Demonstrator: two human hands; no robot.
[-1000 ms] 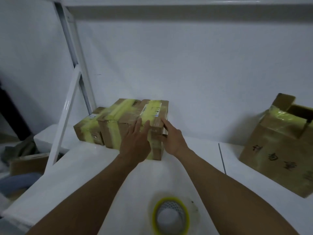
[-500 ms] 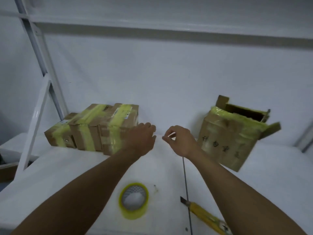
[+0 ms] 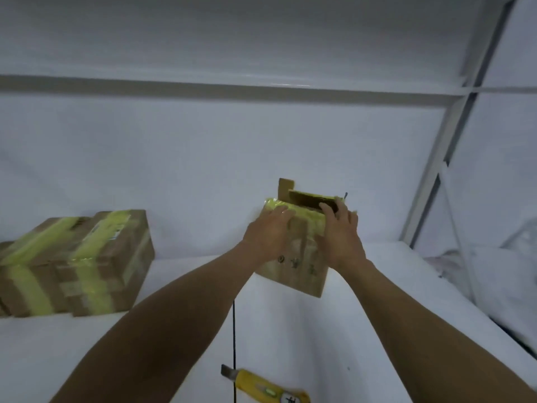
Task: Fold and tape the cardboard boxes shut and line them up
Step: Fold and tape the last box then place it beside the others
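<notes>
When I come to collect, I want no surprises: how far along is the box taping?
Done: the taped boxes sit side by side on the left, banded in yellow tape. In hand: the left hand and right hand hold the open cardboard box, which has one flap upright. Left: fold its flaps, tape it shut and set it in the row.

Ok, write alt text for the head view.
The left hand and right hand hold a tilted box, yellow-taped, with its top flaps open. Taped boxes stand side by side at left on the white table; a yellow knife lies at its near edge.
</notes>
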